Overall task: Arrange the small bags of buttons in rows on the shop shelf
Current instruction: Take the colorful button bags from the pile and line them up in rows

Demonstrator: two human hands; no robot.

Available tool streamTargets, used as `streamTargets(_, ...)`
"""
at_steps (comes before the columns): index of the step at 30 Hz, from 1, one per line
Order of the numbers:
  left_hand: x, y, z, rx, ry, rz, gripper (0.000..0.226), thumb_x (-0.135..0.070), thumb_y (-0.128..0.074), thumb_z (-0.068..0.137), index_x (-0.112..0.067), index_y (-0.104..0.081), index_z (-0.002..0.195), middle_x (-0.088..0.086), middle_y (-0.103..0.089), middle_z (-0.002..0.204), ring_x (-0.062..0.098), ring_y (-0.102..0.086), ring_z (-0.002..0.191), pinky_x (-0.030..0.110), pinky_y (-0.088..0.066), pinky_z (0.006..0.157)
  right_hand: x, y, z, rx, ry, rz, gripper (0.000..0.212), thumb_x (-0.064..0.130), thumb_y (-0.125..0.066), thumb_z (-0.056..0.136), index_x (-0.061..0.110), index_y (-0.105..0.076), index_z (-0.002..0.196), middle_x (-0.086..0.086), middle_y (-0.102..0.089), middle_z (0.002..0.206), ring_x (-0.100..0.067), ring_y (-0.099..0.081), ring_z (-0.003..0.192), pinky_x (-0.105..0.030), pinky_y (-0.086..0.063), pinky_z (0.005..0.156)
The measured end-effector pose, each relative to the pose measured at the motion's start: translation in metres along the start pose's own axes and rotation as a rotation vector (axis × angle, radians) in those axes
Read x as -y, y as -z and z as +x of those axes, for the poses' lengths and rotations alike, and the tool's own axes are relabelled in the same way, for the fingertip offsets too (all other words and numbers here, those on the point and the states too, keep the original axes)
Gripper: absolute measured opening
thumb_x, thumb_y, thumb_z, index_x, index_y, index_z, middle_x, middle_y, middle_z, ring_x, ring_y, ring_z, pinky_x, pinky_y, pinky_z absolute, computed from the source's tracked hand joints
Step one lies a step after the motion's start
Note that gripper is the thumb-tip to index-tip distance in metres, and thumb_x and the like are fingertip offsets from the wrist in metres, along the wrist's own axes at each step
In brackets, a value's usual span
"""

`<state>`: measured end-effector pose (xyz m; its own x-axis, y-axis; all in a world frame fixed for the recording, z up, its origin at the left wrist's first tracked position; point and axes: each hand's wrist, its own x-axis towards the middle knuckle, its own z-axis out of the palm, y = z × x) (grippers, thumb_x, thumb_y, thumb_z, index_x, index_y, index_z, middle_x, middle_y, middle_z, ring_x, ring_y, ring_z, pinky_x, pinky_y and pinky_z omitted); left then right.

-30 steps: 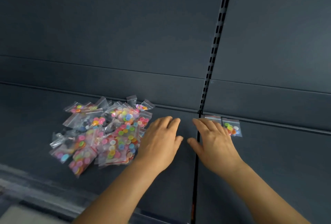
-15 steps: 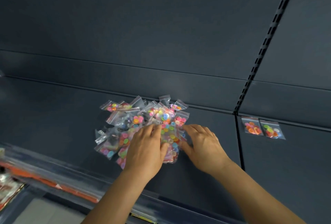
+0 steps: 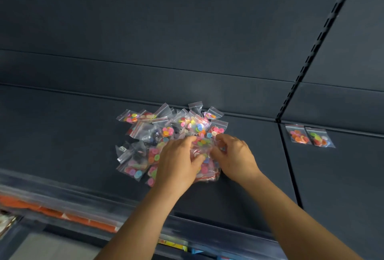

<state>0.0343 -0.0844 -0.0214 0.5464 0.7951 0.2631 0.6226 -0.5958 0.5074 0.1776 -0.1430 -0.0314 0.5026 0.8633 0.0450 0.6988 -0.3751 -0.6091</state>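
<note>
A loose pile of small clear bags of coloured buttons [image 3: 164,135] lies on the dark shelf [image 3: 62,135]. Both my hands are on the near right part of the pile. My left hand [image 3: 176,162] and my right hand [image 3: 234,157] have curled fingers and pinch one small bag of buttons [image 3: 202,149] between them. Two bags, one with orange buttons [image 3: 298,136] and one with green and red buttons [image 3: 319,138], lie side by side at the back of the neighbouring shelf section on the right.
A slotted upright rail [image 3: 311,56] and a seam [image 3: 288,166] divide the left shelf from the right one. The shelf's front edge carries a price strip with orange labels [image 3: 62,214]. A dark back wall [image 3: 166,31] rises behind.
My hands left the seam by the two placed bags and moved left onto the pile. Their fingers have now curled around one bag.
</note>
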Motion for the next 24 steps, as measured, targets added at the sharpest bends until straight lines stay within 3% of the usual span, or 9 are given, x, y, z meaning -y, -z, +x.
streamTargets(6, 0.010, 0.009, -0.003, 0.023, -0.047, 0.036, 0.050, -0.035, -0.065, 0.085, -0.024, -0.050, 0.131, -0.008, -0.063, 0.113, 0.014, -0.047, 0.111, 0.028, -0.037, 0.094, 0.005, -0.003, 0.004, -0.025, -0.107, 0.086, 0.029, 0.027, -0.064, 0.085, 0.015, -0.060, 0.111, 0.004, -0.057, 0.086, -0.016, -0.055, 0.082, -0.025, -0.042, 0.063)
streamTargets(9, 0.015, 0.012, -0.004, 0.064, -0.086, 0.117, 0.050, -0.040, -0.060, 0.087, -0.023, -0.049, 0.133, -0.006, -0.058, 0.122, 0.015, -0.042, 0.116, 0.028, -0.031, 0.099, 0.009, -0.004, 0.006, -0.038, -0.134, 0.109, 0.028, 0.031, -0.062, 0.085, 0.007, -0.062, 0.098, -0.004, -0.060, 0.075, -0.020, -0.055, 0.067, -0.029, -0.043, 0.055)
streamTargets(11, 0.016, 0.013, -0.004, 0.096, -0.102, 0.158, 0.049, -0.040, -0.059, 0.088, -0.024, -0.049, 0.133, -0.006, -0.055, 0.125, 0.016, -0.040, 0.118, 0.029, -0.029, 0.101, 0.011, -0.007, 0.007, -0.052, -0.146, 0.130, 0.024, 0.032, -0.061, 0.085, 0.010, -0.063, 0.095, -0.002, -0.060, 0.076, -0.021, -0.057, 0.070, -0.028, -0.043, 0.055)
streamTargets(13, 0.018, 0.013, -0.003, 0.108, -0.108, 0.150, 0.045, -0.038, -0.060, 0.088, -0.026, -0.053, 0.130, -0.005, -0.056, 0.123, 0.016, -0.040, 0.118, 0.030, -0.030, 0.101, 0.013, -0.009, 0.008, -0.071, -0.167, 0.157, 0.026, 0.024, -0.061, 0.085, 0.017, -0.063, 0.110, 0.006, -0.060, 0.087, -0.013, -0.057, 0.078, -0.021, -0.043, 0.059)
streamTargets(16, 0.019, 0.014, -0.003, 0.077, -0.110, 0.077, 0.024, -0.033, -0.066, 0.085, -0.028, -0.066, 0.108, -0.008, -0.058, 0.107, 0.015, -0.044, 0.110, 0.026, -0.032, 0.092, 0.015, -0.009, 0.008, -0.130, -0.171, 0.197, 0.031, 0.013, -0.058, 0.084, 0.019, -0.063, 0.114, 0.010, -0.061, 0.083, -0.008, -0.057, 0.072, -0.012, -0.040, 0.054)
streamTargets(19, 0.021, 0.017, 0.000, 0.013, -0.092, -0.022, 0.002, -0.027, -0.067, 0.083, -0.028, -0.067, 0.082, -0.012, -0.054, 0.092, 0.011, -0.043, 0.099, 0.015, -0.029, 0.077, 0.014, -0.004, 0.008, -0.178, -0.182, 0.314, 0.019, 0.012, -0.056, 0.085, 0.022, -0.068, 0.098, 0.013, -0.061, 0.072, -0.002, -0.055, 0.058, -0.009, -0.041, 0.046)
streamTargets(22, 0.019, 0.021, 0.002, -0.021, -0.053, -0.196, 0.017, -0.020, -0.065, 0.084, -0.029, -0.056, 0.072, -0.016, -0.054, 0.083, 0.006, -0.043, 0.089, 0.007, -0.031, 0.068, 0.012, 0.007, 0.004, -0.230, -0.168, 0.401, 0.017, 0.017, -0.053, 0.088, 0.027, -0.064, 0.078, 0.010, -0.061, 0.066, 0.000, -0.051, 0.048, -0.012, -0.040, 0.042)
streamTargets(24, 0.014, 0.024, 0.006, -0.034, -0.014, -0.331, 0.017, -0.017, -0.062, 0.086, -0.027, -0.054, 0.075, -0.017, -0.057, 0.077, 0.003, -0.053, 0.075, 0.006, -0.039, 0.062, 0.012, 0.015, 0.002, -0.266, -0.154, 0.442, 0.017, 0.020, -0.050, 0.090, 0.026, -0.059, 0.078, 0.009, -0.064, 0.069, -0.010, -0.057, 0.060, -0.019, -0.046, 0.053)
